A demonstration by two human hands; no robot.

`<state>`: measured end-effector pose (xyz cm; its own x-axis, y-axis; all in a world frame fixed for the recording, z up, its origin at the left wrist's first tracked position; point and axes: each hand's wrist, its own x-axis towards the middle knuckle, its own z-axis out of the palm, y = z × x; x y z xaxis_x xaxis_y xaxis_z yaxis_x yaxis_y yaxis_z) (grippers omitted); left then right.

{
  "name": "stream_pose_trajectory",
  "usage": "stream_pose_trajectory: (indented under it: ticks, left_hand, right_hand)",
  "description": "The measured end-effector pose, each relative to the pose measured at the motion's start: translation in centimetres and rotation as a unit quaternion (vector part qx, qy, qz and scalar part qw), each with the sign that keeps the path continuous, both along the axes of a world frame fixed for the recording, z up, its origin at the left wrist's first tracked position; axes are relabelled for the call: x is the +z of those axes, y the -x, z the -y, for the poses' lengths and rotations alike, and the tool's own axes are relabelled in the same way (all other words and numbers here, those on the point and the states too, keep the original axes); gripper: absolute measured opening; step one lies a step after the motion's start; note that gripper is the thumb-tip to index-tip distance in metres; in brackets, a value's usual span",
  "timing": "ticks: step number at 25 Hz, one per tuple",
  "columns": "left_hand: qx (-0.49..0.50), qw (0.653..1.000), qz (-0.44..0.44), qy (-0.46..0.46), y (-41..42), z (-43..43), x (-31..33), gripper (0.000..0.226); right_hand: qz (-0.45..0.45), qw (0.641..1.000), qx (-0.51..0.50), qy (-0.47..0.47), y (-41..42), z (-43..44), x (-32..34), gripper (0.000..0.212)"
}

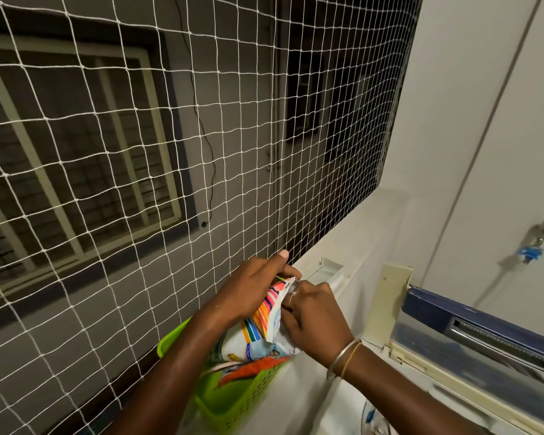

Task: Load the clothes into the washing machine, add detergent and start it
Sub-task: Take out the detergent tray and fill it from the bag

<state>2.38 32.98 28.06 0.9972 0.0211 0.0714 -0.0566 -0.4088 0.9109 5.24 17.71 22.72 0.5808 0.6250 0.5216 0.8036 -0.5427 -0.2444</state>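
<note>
While the left hand (pixel 252 287) and right hand (pixel 314 315) pinch the packet's (pixel 255 334) top over the basket (pixel 233 400), the washer (pixel 314 397) stands open; detergent and starting likely remain.

My left hand (pixel 253 285) curls over the top of the detergent packet (pixel 248 337), one fingertip lifted. Just right of it, my right hand (pixel 316 315) pinches its edge. Both forearms reach forward.
</note>
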Motion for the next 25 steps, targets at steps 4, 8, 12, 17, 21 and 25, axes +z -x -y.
stream_pose_trajectory:
  ticks: [4, 8, 12, 17, 21, 25]
  left_hand:
    - [0.003, 1.0, 0.005, -0.005, 0.1, 0.0, 0.0, 0.057]
    - [0.004, 1.0, 0.003, -0.011, 0.1, 0.1, 0.0, 0.058]
    - [0.005, 1.0, 0.008, 0.001, 0.0, 0.4, 0.1, 0.056]
    - [0.01, 1.0, -0.006, 0.0, -0.4, 0.3, 0.3, 0.058]
    - [0.013, 1.0, -0.01, 0.014, -0.9, 0.2, 0.7, 0.058]
    - [0.016, 1.0, -0.011, 0.024, -1.3, 0.6, 0.8, 0.054]
  right_hand:
    - [-0.042, 0.999, -0.003, -0.019, 0.1, 0.1, 0.3, 0.025]
    - [-0.033, 0.999, -0.009, 0.025, 0.2, -0.2, -0.1, 0.019]
    - [-0.151, 0.988, 0.011, -0.021, 0.2, 0.1, -0.2, 0.031]
    - [-0.273, 0.954, 0.043, -0.117, 0.3, 0.9, 1.1, 0.04]
    - [-0.359, 0.914, 0.07, -0.177, 0.2, 2.2, 2.5, 0.021]
    - [-0.383, 0.897, 0.048, -0.217, 0.0, 3.8, 3.7, 0.015]
